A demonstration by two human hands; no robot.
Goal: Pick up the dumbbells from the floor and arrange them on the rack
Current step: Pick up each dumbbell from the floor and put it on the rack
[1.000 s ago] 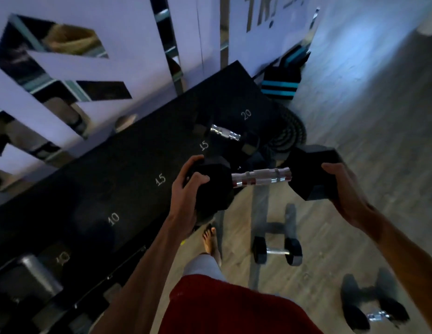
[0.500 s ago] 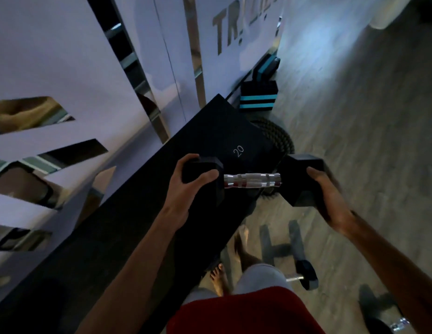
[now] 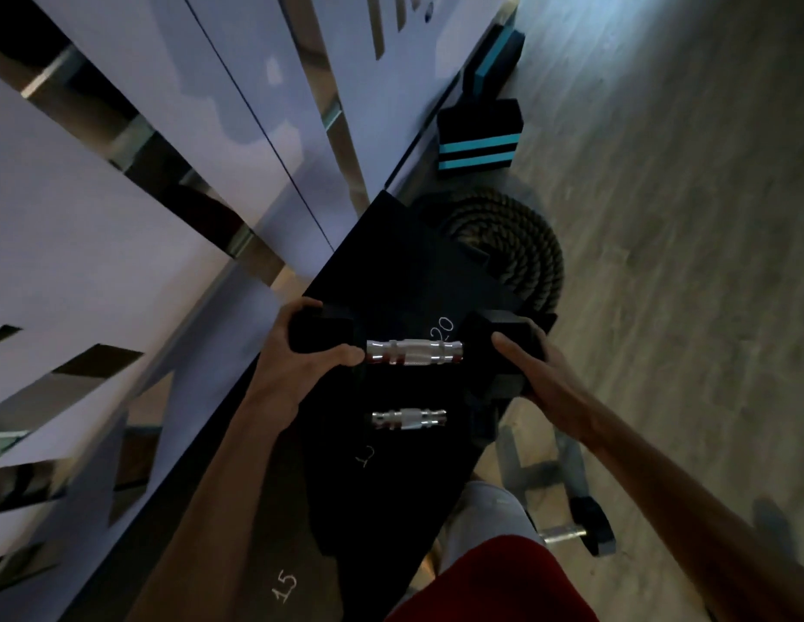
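I hold a black hex dumbbell (image 3: 413, 352) with a chrome handle level over the far end of the black rack (image 3: 391, 262), right by the chalked "20". My left hand (image 3: 296, 352) grips its left head and my right hand (image 3: 525, 361) grips its right head. Just nearer to me a second dumbbell (image 3: 409, 418) lies on the rack, only its chrome handle plain in the dark. One more dumbbell (image 3: 584, 527) lies on the floor at the lower right, partly hidden by my leg.
A coiled battle rope (image 3: 516, 244) lies past the rack's far end, with black-and-teal foam blocks (image 3: 478, 136) beyond it. A white wall with mirror strips (image 3: 121, 195) runs along the left. Wooden floor (image 3: 682, 217) spreads to the right. Chalked "15" (image 3: 284, 585) marks the near rack.
I have carried the dumbbell along the rack from the 15 marks to the 20 mark at its far end and lowered it. Both hands kept their grip on the heads.
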